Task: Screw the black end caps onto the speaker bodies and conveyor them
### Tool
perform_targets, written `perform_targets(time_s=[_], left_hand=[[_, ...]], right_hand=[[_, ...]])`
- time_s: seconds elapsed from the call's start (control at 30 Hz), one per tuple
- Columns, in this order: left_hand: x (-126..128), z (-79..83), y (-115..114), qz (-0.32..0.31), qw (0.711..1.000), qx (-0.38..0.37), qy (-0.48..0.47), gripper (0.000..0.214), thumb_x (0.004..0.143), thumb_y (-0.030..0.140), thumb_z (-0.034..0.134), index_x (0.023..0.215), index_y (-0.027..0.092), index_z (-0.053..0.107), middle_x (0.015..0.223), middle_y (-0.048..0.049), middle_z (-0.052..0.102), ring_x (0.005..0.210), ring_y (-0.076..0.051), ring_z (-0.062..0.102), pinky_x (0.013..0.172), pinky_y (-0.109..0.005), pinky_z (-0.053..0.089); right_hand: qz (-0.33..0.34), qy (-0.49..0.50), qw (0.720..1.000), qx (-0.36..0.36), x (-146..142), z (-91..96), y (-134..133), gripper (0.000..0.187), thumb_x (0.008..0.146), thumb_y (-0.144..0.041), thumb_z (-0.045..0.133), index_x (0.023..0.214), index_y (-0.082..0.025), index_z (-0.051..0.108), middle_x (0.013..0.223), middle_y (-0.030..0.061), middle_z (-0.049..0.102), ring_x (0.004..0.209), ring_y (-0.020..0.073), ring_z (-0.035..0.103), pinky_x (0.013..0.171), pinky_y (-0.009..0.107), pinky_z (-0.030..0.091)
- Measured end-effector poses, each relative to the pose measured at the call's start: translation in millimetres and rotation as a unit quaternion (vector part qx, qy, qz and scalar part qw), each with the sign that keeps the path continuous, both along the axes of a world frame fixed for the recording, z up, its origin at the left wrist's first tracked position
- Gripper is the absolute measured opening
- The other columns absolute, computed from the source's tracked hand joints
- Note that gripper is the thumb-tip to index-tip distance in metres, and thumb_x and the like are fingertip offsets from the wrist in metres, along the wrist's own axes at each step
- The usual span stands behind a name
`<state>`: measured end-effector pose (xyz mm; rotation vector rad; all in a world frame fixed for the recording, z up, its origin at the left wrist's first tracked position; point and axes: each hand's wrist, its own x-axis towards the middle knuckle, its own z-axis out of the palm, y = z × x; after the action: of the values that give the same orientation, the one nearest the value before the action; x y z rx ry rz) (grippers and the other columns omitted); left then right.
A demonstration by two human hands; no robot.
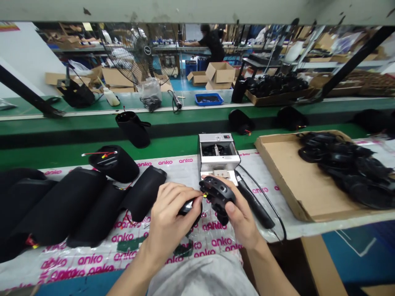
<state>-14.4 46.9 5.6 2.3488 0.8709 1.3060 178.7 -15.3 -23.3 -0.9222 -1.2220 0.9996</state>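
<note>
My right hand (243, 216) grips a round black plastic part (218, 193) with holes along its rim, held tilted above the table. Close to its left side, thumb and forefinger of my left hand (174, 211) are pinched together at a small yellow wire connector (205, 195). A glossy black piece (186, 206) shows beneath the left fingers, mostly hidden by them. Just beyond both hands stands a silver metal machine (218, 154) with an open top bay. To its right lies a thick black wrapped handle (254, 201) with a cable.
Black fabric-covered cylinders (83, 189) with coloured wires crowd the left side. A cardboard tray (290, 181) of black plastic parts sits at right. Printed plastic sheeting (123, 238) covers the table. Behind are a green belt (173, 142), a fan (145, 51) and a person (212, 43).
</note>
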Motion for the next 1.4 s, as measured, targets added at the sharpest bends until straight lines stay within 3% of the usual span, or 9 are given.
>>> perform_targets(time_s=[0.43, 0.63, 0.73, 0.83, 1.0, 1.1, 1.2, 1.27, 1.4], left_hand=[[5.1, -0.5, -2.0, 0.017, 1.000, -0.013, -0.009, 0.017, 0.098, 0.007, 0.069, 0.092, 0.021, 0.061, 0.087, -0.0002, 0.071, 0.084, -0.018, 0.069, 0.083, -0.034, 0.052], [10.7, 2.1, -4.1, 0.024, 0.999, -0.028, 0.006, 0.021, 0.098, 0.008, 0.068, 0.089, 0.022, 0.055, 0.089, -0.0010, 0.071, 0.086, -0.020, 0.067, 0.084, -0.036, 0.051], [8.4, 6.6, -3.5, 0.000, 0.999, -0.040, -0.003, 0.017, 0.101, 0.007, 0.066, 0.094, 0.022, 0.061, 0.100, -0.0049, 0.075, 0.095, -0.021, 0.071, 0.088, -0.036, 0.055], [-5.3, 9.1, -1.5, -0.024, 0.997, -0.075, -0.004, 0.010, 0.105, 0.014, 0.068, 0.108, 0.023, 0.070, 0.130, -0.0117, 0.076, 0.120, -0.025, 0.075, 0.101, -0.037, 0.059], [-34.5, -7.9, -0.7, -0.061, 0.978, -0.197, -0.044, 0.013, 0.110, 0.026, 0.065, 0.102, 0.025, 0.076, 0.139, -0.0112, 0.074, 0.131, -0.027, 0.074, 0.109, -0.037, 0.060], [-40.0, -26.5, -5.1, -0.091, 0.950, -0.250, -0.163, 0.024, 0.115, 0.040, 0.055, 0.124, 0.027, 0.074, 0.143, -0.0120, 0.073, 0.136, -0.028, 0.072, 0.113, -0.040, 0.061], [-37.5, -39.7, -10.3, -0.099, 0.921, -0.270, -0.261, 0.048, 0.114, 0.062, 0.049, 0.144, 0.029, 0.064, 0.153, -0.0127, 0.067, 0.145, -0.031, 0.066, 0.119, -0.045, 0.059], [-33.5, -41.6, -10.9, -0.094, 0.922, -0.276, -0.254, 0.062, 0.110, 0.073, 0.047, 0.151, 0.028, 0.062, 0.157, -0.0143, 0.065, 0.145, -0.032, 0.065, 0.119, -0.047, 0.059], [-25.3, -31.2, 0.4, -0.061, 0.914, -0.329, -0.231, 0.052, 0.114, 0.062, 0.048, 0.143, 0.024, 0.069, 0.146, -0.0139, 0.074, 0.132, -0.030, 0.073, 0.113, -0.043, 0.061]], right_hand=[[-0.023, 0.087, 0.996, -0.023, -14.0, -5.7, -6.2, 0.050, 0.110, -0.059, 0.060, 0.153, -0.035, 0.062, 0.155, 0.0047, 0.062, 0.144, 0.0324, 0.059, 0.127, 0.046, 0.045], [-0.059, 0.002, 0.997, 0.039, -20.5, -9.0, -9.3, 0.052, 0.109, -0.059, 0.065, 0.156, -0.038, 0.061, 0.160, 0.0050, 0.058, 0.152, 0.0336, 0.052, 0.128, 0.047, 0.047], [-0.061, -0.046, 0.996, 0.053, -16.7, -4.1, -7.3, 0.053, 0.109, -0.061, 0.067, 0.158, -0.040, 0.061, 0.159, 0.0044, 0.056, 0.153, 0.0320, 0.051, 0.130, 0.045, 0.046], [-0.070, -0.067, 0.994, 0.049, -14.0, 5.8, -4.5, 0.061, 0.104, -0.069, 0.072, 0.158, -0.043, 0.058, 0.155, 0.0045, 0.058, 0.144, 0.0311, 0.057, 0.122, 0.043, 0.051], [-0.044, -0.099, 0.994, 0.032, -34.6, 27.4, 5.2, 0.075, 0.083, -0.072, 0.094, 0.143, -0.039, 0.062, 0.135, 0.0049, 0.056, 0.126, 0.0288, 0.059, 0.113, 0.041, 0.051], [-0.077, -0.175, 0.981, 0.020, -56.4, 38.6, 11.1, 0.084, 0.075, -0.075, 0.099, 0.136, -0.033, 0.059, 0.130, 0.0061, 0.054, 0.123, 0.0305, 0.056, 0.109, 0.045, 0.051], [-0.067, -0.223, 0.973, -0.011, -65.7, 46.5, 7.3, 0.078, 0.091, -0.086, 0.076, 0.142, -0.031, 0.058, 0.134, 0.0098, 0.054, 0.130, 0.0349, 0.052, 0.114, 0.053, 0.047], [-0.023, -0.222, 0.974, -0.035, -61.1, 48.9, 0.0, 0.065, 0.106, -0.079, 0.059, 0.153, -0.034, 0.054, 0.143, 0.0096, 0.053, 0.137, 0.0340, 0.051, 0.118, 0.052, 0.044], [-0.069, -0.206, 0.976, -0.027, -39.3, 42.4, -8.2, 0.036, 0.115, -0.048, 0.059, 0.151, -0.039, 0.058, 0.136, 0.0037, 0.060, 0.127, 0.0261, 0.058, 0.112, 0.041, 0.044]])
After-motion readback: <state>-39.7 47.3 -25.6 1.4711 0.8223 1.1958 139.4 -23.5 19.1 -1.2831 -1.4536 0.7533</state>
